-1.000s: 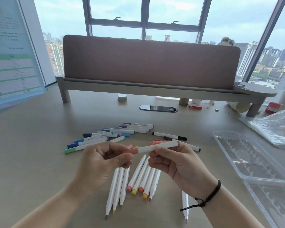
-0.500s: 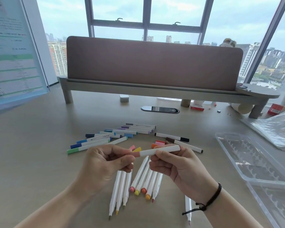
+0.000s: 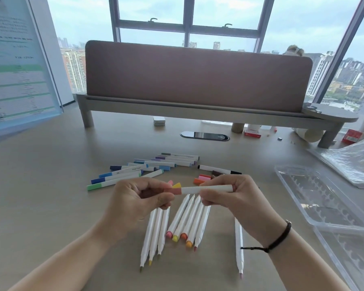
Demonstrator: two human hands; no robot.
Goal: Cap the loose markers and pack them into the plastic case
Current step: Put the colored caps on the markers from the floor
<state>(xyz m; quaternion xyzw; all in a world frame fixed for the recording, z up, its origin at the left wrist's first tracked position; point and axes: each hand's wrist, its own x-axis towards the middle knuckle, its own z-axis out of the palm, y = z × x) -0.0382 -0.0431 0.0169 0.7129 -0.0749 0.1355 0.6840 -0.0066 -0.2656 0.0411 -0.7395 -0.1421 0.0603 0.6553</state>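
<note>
My right hand (image 3: 232, 197) grips a white marker (image 3: 206, 188) held level above the desk. My left hand (image 3: 138, 201) pinches the dusty-pink cap (image 3: 174, 190) at the marker's left end. Below my hands lie several white markers (image 3: 185, 221), some capped in pink, yellow and orange, some with bare tips (image 3: 153, 238). One more bare-tipped marker (image 3: 239, 246) lies under my right wrist. Loose caps (image 3: 201, 179) sit behind my hands. Capped blue, green and purple markers (image 3: 135, 171) are spread further back. The clear plastic case (image 3: 324, 198) lies open at the right.
A black-capped marker (image 3: 219, 169) lies behind my right hand. A desk shelf with a brown divider panel (image 3: 198, 80) crosses the back. A crinkled plastic sleeve (image 3: 353, 162) lies at far right. A printed sheet in a stand (image 3: 19, 66) is at the left.
The cap in my left hand has closed further onto the marker's end. Both hands stay together at the same spot above the desk.
</note>
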